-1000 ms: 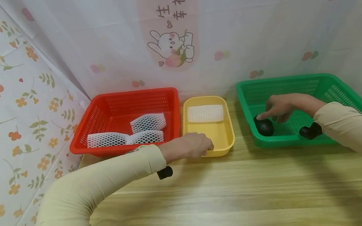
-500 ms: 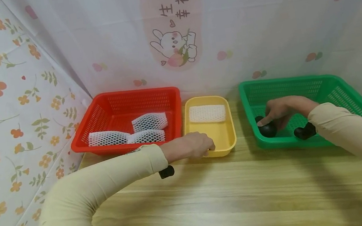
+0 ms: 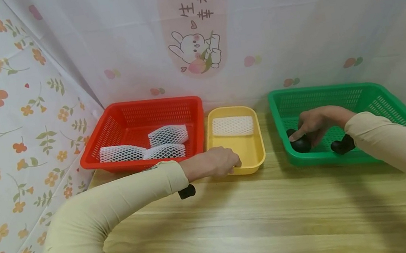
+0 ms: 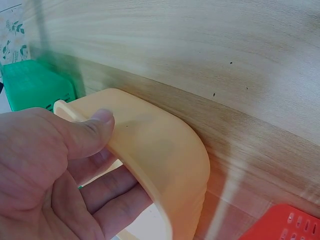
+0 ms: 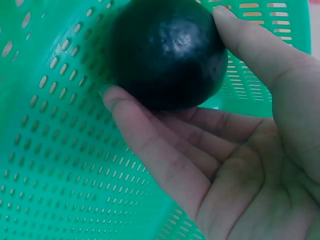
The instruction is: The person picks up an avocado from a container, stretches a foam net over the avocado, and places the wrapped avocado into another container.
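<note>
My left hand (image 3: pixel 216 162) grips the near rim of the small yellow plastic tray (image 3: pixel 244 152). In the left wrist view the thumb (image 4: pixel 102 120) lies on the tray's outer side and the other fingers curl inside over the rim. A piece of white foam netting (image 3: pixel 232 126) lies at the tray's far end. Inside the green basket (image 3: pixel 349 156), my right hand (image 3: pixel 318 121) holds a dark, glossy, rounded fruit (image 3: pixel 301 145) near the left wall. Its thumb and fingers span the fruit (image 5: pixel 167 55) in the right wrist view.
On the left stands a red basket (image 3: pixel 162 103) with several white foam nets (image 3: pixel 169 136) in it. All three containers line the back of the wooden table (image 3: pixel 241 225), close to a printed curtain (image 3: pixel 270 24). A flowered cloth (image 3: pixel 1 121) hangs at left.
My right hand has lowered and closed its thumb and fingers around the dark fruit. The left hand stays on the tray's rim. The head view has shifted slightly.
</note>
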Tool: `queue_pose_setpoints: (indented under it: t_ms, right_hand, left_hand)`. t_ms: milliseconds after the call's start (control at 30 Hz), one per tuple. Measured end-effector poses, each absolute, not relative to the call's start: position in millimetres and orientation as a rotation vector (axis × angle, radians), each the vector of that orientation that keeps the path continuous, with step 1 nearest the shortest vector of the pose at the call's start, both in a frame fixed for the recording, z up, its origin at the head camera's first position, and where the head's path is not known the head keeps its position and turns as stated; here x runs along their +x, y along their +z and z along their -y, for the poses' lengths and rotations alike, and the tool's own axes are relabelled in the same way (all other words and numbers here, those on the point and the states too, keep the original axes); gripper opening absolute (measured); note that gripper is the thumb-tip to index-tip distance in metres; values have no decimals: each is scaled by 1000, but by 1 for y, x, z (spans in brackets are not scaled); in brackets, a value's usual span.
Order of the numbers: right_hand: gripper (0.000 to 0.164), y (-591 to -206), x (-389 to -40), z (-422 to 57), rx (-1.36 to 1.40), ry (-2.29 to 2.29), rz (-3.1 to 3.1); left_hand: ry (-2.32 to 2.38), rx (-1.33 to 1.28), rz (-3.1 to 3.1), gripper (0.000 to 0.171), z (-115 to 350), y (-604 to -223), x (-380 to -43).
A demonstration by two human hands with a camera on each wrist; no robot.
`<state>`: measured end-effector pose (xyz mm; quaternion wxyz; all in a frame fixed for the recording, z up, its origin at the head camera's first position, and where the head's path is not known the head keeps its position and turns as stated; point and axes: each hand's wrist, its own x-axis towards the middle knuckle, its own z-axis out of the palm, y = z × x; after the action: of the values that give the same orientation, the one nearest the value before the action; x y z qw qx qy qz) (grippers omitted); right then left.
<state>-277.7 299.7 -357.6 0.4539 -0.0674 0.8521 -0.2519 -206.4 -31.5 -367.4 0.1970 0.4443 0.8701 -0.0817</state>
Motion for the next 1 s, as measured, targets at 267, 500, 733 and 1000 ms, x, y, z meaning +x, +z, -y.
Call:
queue_pose_setpoints:
  t_ms: [267, 500, 733, 1000]
  right_hand:
    - [55, -356, -277, -296, -176, -620, -2116]
    - [56, -354, -276, -297, -209, -586, -2128]
    - [97, -333, -279, -305, -239, -591, -2196]
    - [100, -308, -275, -308, -283, -572, -2286]
  left_hand:
    - [-235, 1275, -2444, 23, 32, -368, -207]
    - [-240, 1281, -2448, 21, 33, -367, -206]
    - [-255, 1273, -2448, 23, 33, -368, -205]
    - [-249, 1297, -2456, 22, 33, -368, -205]
